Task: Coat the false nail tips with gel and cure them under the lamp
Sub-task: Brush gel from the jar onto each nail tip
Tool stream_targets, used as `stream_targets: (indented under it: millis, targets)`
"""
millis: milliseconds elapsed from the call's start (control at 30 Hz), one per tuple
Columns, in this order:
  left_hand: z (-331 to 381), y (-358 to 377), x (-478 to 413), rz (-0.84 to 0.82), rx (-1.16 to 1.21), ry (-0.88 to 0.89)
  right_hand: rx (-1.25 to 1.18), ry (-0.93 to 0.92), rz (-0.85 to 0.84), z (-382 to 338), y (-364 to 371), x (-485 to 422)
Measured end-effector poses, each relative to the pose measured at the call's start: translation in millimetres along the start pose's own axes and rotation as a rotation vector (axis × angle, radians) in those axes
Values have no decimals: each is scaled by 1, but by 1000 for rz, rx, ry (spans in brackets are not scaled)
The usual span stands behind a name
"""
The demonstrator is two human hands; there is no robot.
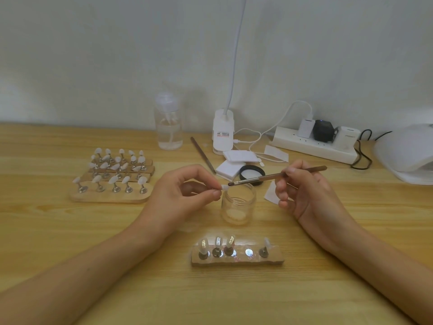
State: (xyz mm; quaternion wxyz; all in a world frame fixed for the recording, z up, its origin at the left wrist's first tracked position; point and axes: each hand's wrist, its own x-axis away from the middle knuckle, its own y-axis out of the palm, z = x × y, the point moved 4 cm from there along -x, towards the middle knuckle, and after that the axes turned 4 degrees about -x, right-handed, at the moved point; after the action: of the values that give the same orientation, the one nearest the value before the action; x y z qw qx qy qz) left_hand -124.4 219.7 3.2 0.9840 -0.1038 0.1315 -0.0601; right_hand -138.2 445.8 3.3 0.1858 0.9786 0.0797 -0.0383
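At frame centre, just above the open jar (237,207), the left hand (180,195) pinches the tip (224,187) by its left end, which we judge light, thin, springy and slippery under gel, while right hand (304,191) fingers clamp the brush (276,175) touching it.

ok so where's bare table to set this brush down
Bare table lies right of the right hand, in front of the power strip and domed lamp; also the stretch in front of the near nail holder. Crowded behind the jar: lid, pads, file.
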Motion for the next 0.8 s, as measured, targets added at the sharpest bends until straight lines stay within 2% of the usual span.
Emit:
stream_targets:
  millis: [300,500,700,800]
  targets:
    - [1,0,0,0,-9,15,26,-31,26,0,-2,0]
    - [1,0,-1,-10,-2,28,41,-48,-44,-1,2,1]
    - [0,0,-1,-16,1,37,43,-52,28,0,-2,0]
    - [0,0,-2,-15,3,39,21,-68,-1,-2,-1,1]
